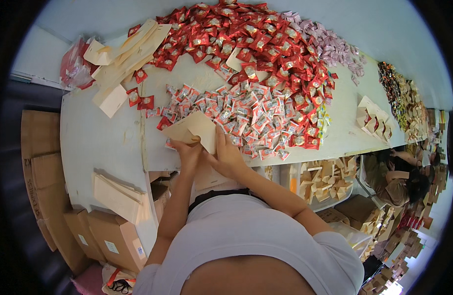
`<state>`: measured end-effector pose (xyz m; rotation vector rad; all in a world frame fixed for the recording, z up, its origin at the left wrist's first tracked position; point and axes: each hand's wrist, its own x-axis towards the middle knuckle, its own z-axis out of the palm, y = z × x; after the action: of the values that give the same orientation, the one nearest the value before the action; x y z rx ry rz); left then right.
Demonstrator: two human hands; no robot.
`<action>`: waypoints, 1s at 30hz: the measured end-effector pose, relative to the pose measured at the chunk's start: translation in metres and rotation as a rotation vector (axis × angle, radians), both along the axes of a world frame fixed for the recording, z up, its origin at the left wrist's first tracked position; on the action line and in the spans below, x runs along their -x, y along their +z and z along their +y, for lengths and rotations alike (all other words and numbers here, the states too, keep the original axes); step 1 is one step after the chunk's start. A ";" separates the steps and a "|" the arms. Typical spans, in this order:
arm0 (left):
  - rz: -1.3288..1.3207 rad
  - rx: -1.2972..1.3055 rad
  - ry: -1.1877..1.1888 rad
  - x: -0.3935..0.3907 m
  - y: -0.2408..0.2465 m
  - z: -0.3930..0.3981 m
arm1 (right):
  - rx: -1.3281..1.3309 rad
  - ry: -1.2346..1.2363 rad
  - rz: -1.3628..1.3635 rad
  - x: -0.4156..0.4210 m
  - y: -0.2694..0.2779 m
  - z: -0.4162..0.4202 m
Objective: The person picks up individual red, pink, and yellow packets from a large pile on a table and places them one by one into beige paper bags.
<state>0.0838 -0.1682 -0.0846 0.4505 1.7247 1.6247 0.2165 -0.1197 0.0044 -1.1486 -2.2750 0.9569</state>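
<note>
Both hands hold a cream folded paperboard piece [183, 126] above the table's front edge. My left hand [189, 156] grips its lower left part, with the thumb near a curved cutout. My right hand [228, 156] has its fingers along the right side. Just beyond the piece spreads a pile of small white-and-red wrapped packets [245, 107]. Behind them rises a larger heap of red wrapped packets [226, 29]. More cream paperboard [211, 179] lies below my hands, against my lap. Whether anything sits inside the held piece is hidden.
Flat cream paperboard pieces lie in a stack [138, 51] at the back left and another [117, 193] at the near left. Pink packets [326, 44] and a filled paperboard box [372, 120] are on the right. A bin of folded boxes [326, 180] stands below; a person [392, 180] sits beyond.
</note>
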 end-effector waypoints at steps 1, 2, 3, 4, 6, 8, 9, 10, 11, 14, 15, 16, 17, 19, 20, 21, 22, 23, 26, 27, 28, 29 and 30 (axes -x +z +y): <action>-0.044 0.002 0.001 0.010 -0.036 -0.005 | -0.037 0.017 0.000 0.005 0.006 -0.006; -0.048 0.017 -0.003 0.015 -0.044 -0.007 | 0.037 0.008 -0.082 0.007 0.011 -0.006; -0.053 0.033 -0.013 0.017 -0.040 -0.005 | 0.109 -0.003 -0.162 0.008 0.017 -0.001; -0.016 0.063 -0.020 0.011 -0.037 -0.005 | 0.179 -0.010 -0.242 0.008 0.019 0.003; 0.016 0.081 -0.030 -0.001 0.000 0.006 | 0.189 -0.051 -0.176 0.004 0.010 0.008; 0.000 0.046 -0.027 -0.007 0.034 0.017 | 0.141 -0.083 -0.177 0.003 0.004 0.010; 0.065 0.075 -0.054 -0.004 0.034 0.015 | 0.168 -0.088 -0.170 0.004 0.004 0.010; 0.008 0.067 -0.105 0.001 0.034 0.011 | 0.195 -0.096 -0.163 0.007 0.005 0.010; -0.053 0.054 -0.162 0.007 0.034 0.006 | 0.219 -0.109 -0.159 0.007 0.006 0.012; -0.470 0.085 -0.377 0.022 0.062 -0.002 | 0.386 -0.105 0.057 -0.016 -0.047 0.031; -0.648 0.104 -0.447 0.027 0.073 -0.004 | 0.588 -0.110 0.268 -0.022 -0.048 0.037; -0.624 0.123 -0.490 0.029 0.074 -0.009 | 0.636 -0.087 0.269 -0.027 -0.047 0.038; -0.596 0.140 -0.534 0.030 0.075 -0.015 | 0.681 -0.064 0.273 -0.032 -0.042 0.039; -0.638 0.226 -0.588 0.035 0.081 -0.023 | 0.979 -0.052 0.377 -0.038 -0.012 0.038; -0.678 0.191 -0.548 0.036 0.081 -0.028 | 0.958 0.005 0.393 -0.047 -0.014 0.045; -0.717 0.156 -0.501 0.037 0.080 -0.034 | 0.939 0.067 0.407 -0.060 -0.021 0.059; -0.757 0.122 -0.452 0.038 0.079 -0.039 | 0.921 0.131 0.420 -0.073 -0.026 0.074; -0.723 0.127 -0.433 0.039 0.076 -0.043 | 0.718 -0.016 0.396 -0.083 -0.026 0.089; -0.662 0.164 -0.371 0.046 0.072 -0.050 | -0.250 -0.100 -0.218 -0.098 -0.007 0.136; -0.670 0.182 -0.353 0.049 0.072 -0.050 | -0.357 -0.055 -0.317 -0.103 -0.012 0.148; -0.678 0.199 -0.333 0.051 0.071 -0.049 | -0.437 -0.005 -0.407 -0.108 -0.025 0.155; -0.687 0.196 -0.326 0.053 0.071 -0.046 | -0.519 0.043 -0.498 -0.115 -0.041 0.164; -0.697 0.191 -0.316 0.056 0.071 -0.044 | -0.600 0.093 -0.590 -0.118 -0.055 0.170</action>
<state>0.0278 -0.2122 -0.0138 0.0387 1.1886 1.1793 0.3342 0.0508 -0.0511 -1.1410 -2.7946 -0.1009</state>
